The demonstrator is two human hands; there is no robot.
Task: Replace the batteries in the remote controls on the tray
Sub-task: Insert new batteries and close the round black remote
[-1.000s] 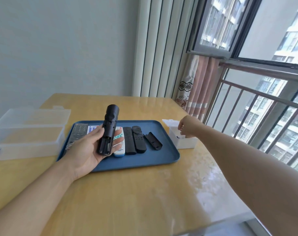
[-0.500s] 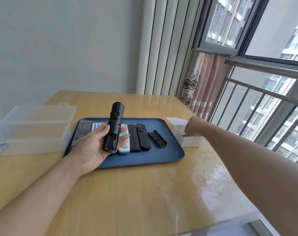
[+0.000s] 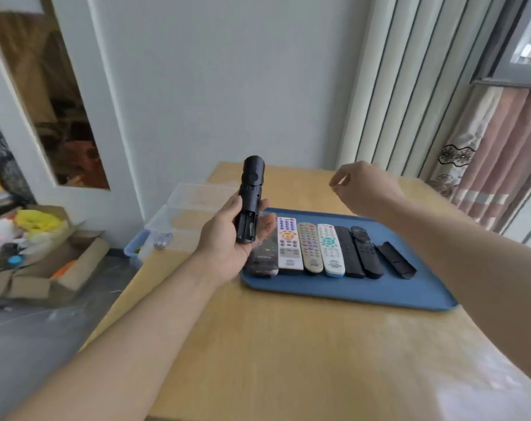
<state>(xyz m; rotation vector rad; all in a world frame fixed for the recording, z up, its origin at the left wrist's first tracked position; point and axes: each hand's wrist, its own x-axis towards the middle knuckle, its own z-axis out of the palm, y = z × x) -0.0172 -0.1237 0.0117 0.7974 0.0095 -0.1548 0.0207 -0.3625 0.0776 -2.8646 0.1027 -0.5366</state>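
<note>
Left hand (image 3: 227, 238) palm-up, grasping black remote (image 3: 248, 202) upright; right hand (image 3: 361, 186) raised above tray (image 3: 349, 291), fingertips pinched, contents unclear.

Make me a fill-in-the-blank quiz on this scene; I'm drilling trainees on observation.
1. The left hand holds a black remote with its battery compartment ____.
2. The other remotes lie on a ____ tray.
3. The detached battery cover lies at the tray's ____ end.

Missing: open; blue; right
</note>
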